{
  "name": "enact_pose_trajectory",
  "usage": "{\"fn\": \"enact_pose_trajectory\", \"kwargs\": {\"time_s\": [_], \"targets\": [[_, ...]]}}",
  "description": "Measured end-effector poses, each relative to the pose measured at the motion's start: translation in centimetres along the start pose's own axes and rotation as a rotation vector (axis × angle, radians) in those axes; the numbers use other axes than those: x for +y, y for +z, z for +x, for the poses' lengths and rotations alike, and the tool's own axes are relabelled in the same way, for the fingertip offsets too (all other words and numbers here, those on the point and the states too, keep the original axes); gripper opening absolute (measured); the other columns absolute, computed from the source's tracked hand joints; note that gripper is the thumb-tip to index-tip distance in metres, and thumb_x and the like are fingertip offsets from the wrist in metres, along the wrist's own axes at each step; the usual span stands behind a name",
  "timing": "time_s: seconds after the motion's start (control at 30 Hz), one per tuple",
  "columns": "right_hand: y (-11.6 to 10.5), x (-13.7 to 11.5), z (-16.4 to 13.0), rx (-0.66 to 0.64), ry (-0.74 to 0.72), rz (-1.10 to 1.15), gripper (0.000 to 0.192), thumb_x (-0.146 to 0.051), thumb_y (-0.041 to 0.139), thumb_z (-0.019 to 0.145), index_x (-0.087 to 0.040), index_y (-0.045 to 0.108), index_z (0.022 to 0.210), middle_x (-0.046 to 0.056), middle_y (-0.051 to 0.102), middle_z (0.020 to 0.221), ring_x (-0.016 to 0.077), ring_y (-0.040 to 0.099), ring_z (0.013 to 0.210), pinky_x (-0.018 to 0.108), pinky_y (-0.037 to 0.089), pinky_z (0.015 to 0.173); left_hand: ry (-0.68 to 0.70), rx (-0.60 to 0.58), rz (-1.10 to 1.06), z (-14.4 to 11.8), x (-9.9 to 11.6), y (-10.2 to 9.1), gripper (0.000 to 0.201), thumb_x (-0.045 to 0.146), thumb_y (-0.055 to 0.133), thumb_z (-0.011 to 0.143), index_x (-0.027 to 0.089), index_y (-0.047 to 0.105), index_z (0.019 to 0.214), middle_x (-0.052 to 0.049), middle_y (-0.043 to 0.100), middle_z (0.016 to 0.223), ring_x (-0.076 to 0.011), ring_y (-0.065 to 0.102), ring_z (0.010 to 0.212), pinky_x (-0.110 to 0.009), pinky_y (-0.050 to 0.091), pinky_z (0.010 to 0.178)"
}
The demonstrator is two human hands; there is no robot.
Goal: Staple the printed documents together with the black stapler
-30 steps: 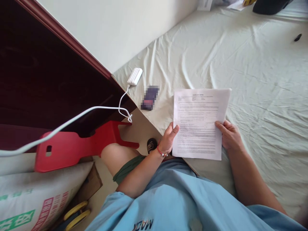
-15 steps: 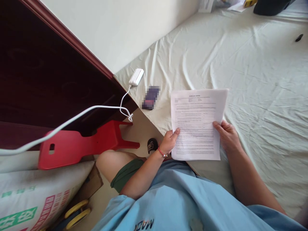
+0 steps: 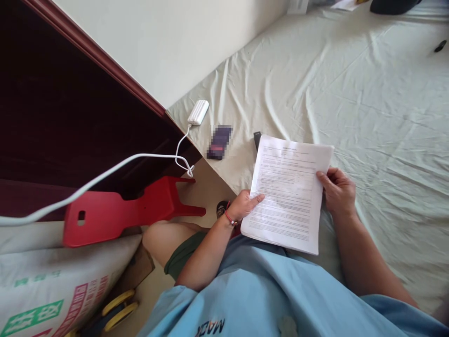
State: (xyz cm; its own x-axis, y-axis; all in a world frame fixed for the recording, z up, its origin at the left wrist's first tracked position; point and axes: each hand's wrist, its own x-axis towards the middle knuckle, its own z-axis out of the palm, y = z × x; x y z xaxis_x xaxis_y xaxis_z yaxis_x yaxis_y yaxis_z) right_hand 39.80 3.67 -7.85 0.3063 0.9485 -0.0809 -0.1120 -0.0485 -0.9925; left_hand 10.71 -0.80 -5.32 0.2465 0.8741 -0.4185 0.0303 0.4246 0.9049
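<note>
A stack of printed paper sheets is held over my lap and the edge of the bed, slightly tilted. My left hand grips its left edge, thumb on top and fingers underneath. At the right edge, my right hand pinches the sheets with the thumb on the front, its other fingers partly behind them. Just past the stack's upper left corner, the end of a dark object shows; the paper hides the rest of it.
A pixelated dark phone-like item and a white charger block with a white cable lie on the pale bed sheet. To the left are a red plastic chair and a printed sack.
The stack has turned a little clockwise and come nearer my body, its top edge lower. The dark object beyond its upper left corner has come into view.
</note>
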Motion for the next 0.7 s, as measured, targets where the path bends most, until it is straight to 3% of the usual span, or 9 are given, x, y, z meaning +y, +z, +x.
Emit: {"fn": "enact_pose_trajectory", "kwargs": {"time_s": [0.17,0.33,0.53,0.7], "targets": [[0.1,0.3,0.1,0.043,-0.027,0.007,0.033,-0.045,0.090,0.078,-0.025,0.066,0.087,-0.003,0.066,0.076,0.0132,0.056,0.062,0.028,0.046,0.058,-0.008,0.021,0.031,0.4,-0.3,-0.1,0.073,0.075,0.086,0.069,0.012,0.083,0.106,-0.016,0.083,0.112,-0.0345,0.079,0.105,-0.048,0.060,0.100],[-0.3,0.7,0.2,0.055,-0.060,-0.130,0.032,-0.050,0.085,0.084,-0.024,0.068,0.079,-0.003,0.062,0.070,0.0116,0.048,0.060,0.027,0.038,0.054,-0.020,0.047,0.022,0.9,-0.3,0.1,0.074,0.075,0.087,0.067,0.012,0.084,0.106,-0.015,0.083,0.111,-0.0334,0.079,0.103,-0.047,0.059,0.101],[-0.5,0.7,0.3,0.090,-0.095,-0.208,0.033,-0.049,0.085,0.084,-0.027,0.069,0.101,-0.003,0.068,0.075,0.0141,0.057,0.062,0.028,0.041,0.058,-0.044,0.048,0.051,1.1,-0.1,0.3,0.072,0.075,0.088,0.065,0.013,0.084,0.101,-0.014,0.084,0.103,-0.0314,0.079,0.094,-0.042,0.061,0.091],[-0.6,0.5,0.3,0.138,-0.182,-0.331,0.023,-0.046,0.080,0.088,-0.025,0.070,0.087,-0.003,0.061,0.073,0.0134,0.049,0.061,0.031,0.038,0.061,-0.058,0.051,0.044,1.4,-0.1,0.5,0.076,0.077,0.089,0.061,0.013,0.085,0.101,-0.013,0.084,0.103,-0.0319,0.079,0.095,-0.043,0.060,0.094]]}}
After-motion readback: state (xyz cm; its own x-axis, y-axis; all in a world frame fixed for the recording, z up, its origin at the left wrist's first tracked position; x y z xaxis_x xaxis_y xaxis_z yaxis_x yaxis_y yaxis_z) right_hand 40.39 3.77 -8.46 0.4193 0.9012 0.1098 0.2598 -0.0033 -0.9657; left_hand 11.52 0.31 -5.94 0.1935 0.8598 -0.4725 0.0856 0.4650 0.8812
